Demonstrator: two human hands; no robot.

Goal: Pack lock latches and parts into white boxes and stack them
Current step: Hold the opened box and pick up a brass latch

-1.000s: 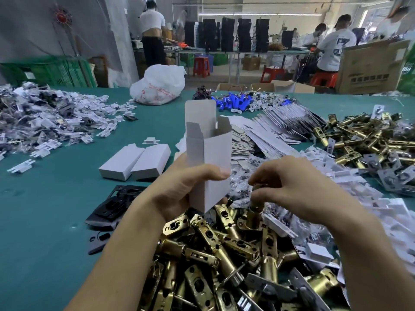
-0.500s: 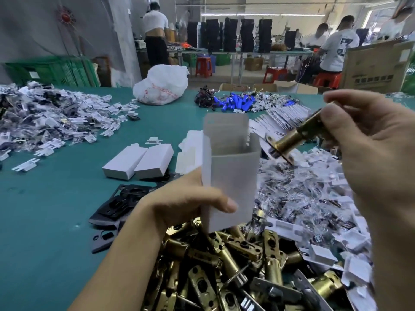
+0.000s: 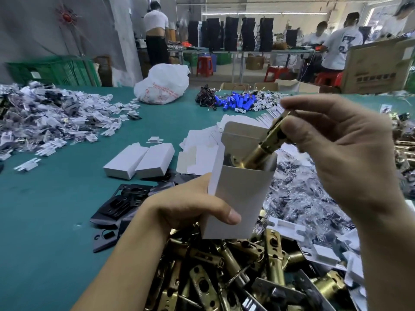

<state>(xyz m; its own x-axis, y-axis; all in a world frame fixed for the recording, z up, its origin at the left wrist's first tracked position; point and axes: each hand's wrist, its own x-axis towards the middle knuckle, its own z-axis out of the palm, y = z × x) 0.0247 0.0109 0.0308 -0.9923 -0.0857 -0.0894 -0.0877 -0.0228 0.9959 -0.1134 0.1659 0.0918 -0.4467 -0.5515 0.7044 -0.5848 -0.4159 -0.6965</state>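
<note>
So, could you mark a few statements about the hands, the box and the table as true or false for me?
1. The left hand grips an open white box. True.
2. The brass latch lies fully inside that box. False: only its lower end is in the mouth, and the right hand pinches its upper end.
3. Two closed white boxes lie side by side on the green table. True.
4. The white plastic bag sits on the pile of brass latches. False: it sits at the table's far side, away from that pile.
</note>
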